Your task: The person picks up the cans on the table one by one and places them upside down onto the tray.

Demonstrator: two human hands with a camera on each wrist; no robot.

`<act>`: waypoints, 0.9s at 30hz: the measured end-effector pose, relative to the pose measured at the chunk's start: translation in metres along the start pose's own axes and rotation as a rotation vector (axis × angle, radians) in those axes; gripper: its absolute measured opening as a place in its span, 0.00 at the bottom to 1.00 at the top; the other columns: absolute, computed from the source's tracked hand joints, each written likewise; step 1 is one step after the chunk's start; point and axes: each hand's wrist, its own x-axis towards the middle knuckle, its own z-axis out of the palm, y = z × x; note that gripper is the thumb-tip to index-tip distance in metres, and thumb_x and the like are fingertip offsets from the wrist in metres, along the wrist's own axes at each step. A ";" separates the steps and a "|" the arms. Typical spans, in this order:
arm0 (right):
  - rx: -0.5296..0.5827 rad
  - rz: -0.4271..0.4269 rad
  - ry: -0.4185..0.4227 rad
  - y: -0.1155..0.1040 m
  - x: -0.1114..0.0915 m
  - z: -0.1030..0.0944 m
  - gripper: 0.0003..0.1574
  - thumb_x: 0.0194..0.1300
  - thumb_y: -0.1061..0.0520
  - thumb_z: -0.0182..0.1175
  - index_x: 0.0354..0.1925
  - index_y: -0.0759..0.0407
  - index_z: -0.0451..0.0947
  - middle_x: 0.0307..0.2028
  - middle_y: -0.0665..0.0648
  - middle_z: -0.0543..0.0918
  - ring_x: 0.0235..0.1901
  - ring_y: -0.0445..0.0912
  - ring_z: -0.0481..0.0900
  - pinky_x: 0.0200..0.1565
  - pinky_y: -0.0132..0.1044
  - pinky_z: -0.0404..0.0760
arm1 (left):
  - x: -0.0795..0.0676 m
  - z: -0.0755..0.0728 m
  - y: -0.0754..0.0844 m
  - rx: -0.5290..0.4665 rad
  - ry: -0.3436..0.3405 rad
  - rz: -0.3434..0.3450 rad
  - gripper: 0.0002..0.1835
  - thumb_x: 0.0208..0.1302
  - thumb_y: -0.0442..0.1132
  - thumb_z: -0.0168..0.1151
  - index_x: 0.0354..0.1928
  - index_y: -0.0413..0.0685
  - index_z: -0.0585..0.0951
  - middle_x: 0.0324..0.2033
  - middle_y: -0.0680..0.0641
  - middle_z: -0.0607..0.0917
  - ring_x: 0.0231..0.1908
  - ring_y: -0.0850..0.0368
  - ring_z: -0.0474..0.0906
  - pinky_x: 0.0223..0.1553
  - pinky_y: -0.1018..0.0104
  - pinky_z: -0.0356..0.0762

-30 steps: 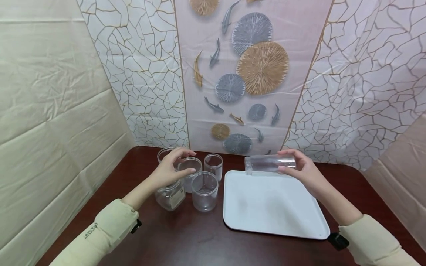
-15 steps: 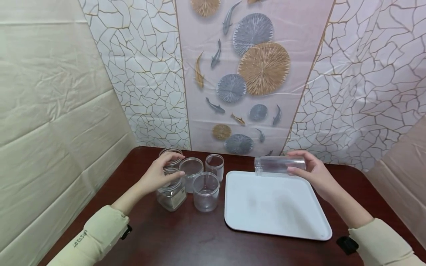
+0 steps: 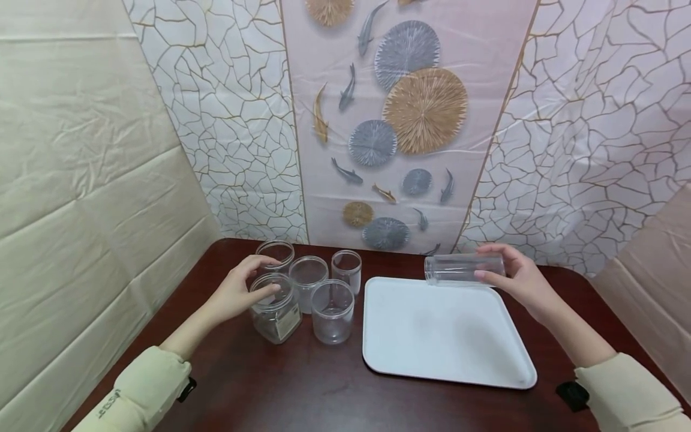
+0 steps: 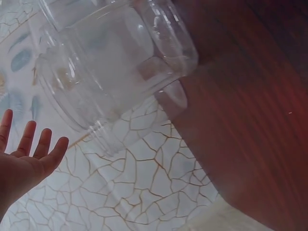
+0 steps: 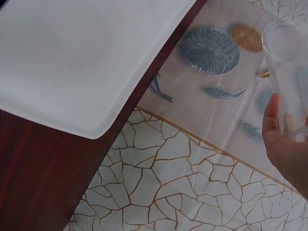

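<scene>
My left hand [image 3: 234, 293] is at the left of the jar group, fingers and thumb spread apart over the rim of a clear squarish jar [image 3: 276, 327] with a pale label. In the left wrist view the fingers [image 4: 42, 144] stand beside clear jars [image 4: 106, 72], nothing between them. My right hand [image 3: 522, 281] grips one end of a tall clear cylindrical jar [image 3: 456, 269], holding it sideways above the far edge of a white tray [image 3: 432, 336]. The right wrist view shows that jar [image 5: 284, 77] between thumb and fingers, partly cut off by the frame.
Around the squarish jar stand several uncapped clear jars: a round one [image 3: 333, 327] in front, one in the middle [image 3: 308, 288], a narrow one [image 3: 348, 270] behind and another [image 3: 276, 249] at the back left. All are on a dark red-brown table [image 3: 302, 390] with patterned cloth behind.
My left hand has moved left and down from above the middle jars to the squarish jar. My right hand has carried the cylindrical jar a little to the right.
</scene>
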 end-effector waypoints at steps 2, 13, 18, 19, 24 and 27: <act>-0.017 0.014 0.001 0.002 0.000 -0.003 0.28 0.65 0.54 0.60 0.60 0.56 0.64 0.56 0.37 0.64 0.43 0.26 0.69 0.39 0.25 0.76 | -0.002 0.001 -0.004 -0.001 0.003 0.008 0.21 0.54 0.37 0.69 0.51 0.46 0.77 0.49 0.46 0.79 0.48 0.59 0.72 0.49 0.52 0.75; -0.153 0.063 -0.014 0.008 0.003 -0.013 0.32 0.64 0.50 0.60 0.60 0.60 0.63 0.50 0.60 0.71 0.36 0.30 0.71 0.35 0.30 0.77 | -0.008 0.005 -0.012 0.028 -0.007 0.089 0.21 0.53 0.35 0.69 0.50 0.44 0.78 0.48 0.47 0.80 0.51 0.53 0.73 0.53 0.56 0.71; -0.230 0.065 -0.044 0.006 0.006 -0.018 0.34 0.63 0.49 0.61 0.61 0.62 0.63 0.52 0.66 0.72 0.48 0.53 0.77 0.41 0.42 0.81 | -0.012 0.005 -0.017 0.062 -0.009 0.093 0.20 0.54 0.36 0.69 0.50 0.47 0.78 0.47 0.49 0.80 0.51 0.54 0.74 0.53 0.59 0.70; -0.241 0.064 -0.049 0.005 0.007 -0.019 0.34 0.63 0.49 0.61 0.61 0.63 0.63 0.53 0.67 0.72 0.51 0.58 0.77 0.43 0.45 0.81 | -0.013 0.005 -0.018 0.065 -0.009 0.089 0.20 0.54 0.36 0.69 0.50 0.48 0.78 0.47 0.49 0.80 0.51 0.54 0.74 0.53 0.61 0.71; -0.274 0.029 -0.088 0.003 0.009 -0.023 0.33 0.62 0.52 0.63 0.59 0.64 0.64 0.57 0.70 0.69 0.56 0.68 0.70 0.50 0.59 0.75 | -0.015 0.004 -0.019 0.064 -0.014 0.098 0.20 0.55 0.37 0.69 0.50 0.47 0.78 0.48 0.49 0.80 0.52 0.56 0.73 0.54 0.71 0.69; -0.295 -0.018 -0.123 0.003 0.011 -0.024 0.31 0.60 0.55 0.64 0.57 0.66 0.65 0.56 0.70 0.71 0.59 0.69 0.66 0.54 0.64 0.68 | -0.016 0.003 -0.019 0.048 -0.034 0.103 0.20 0.55 0.37 0.69 0.50 0.47 0.78 0.48 0.51 0.80 0.52 0.61 0.73 0.54 0.70 0.69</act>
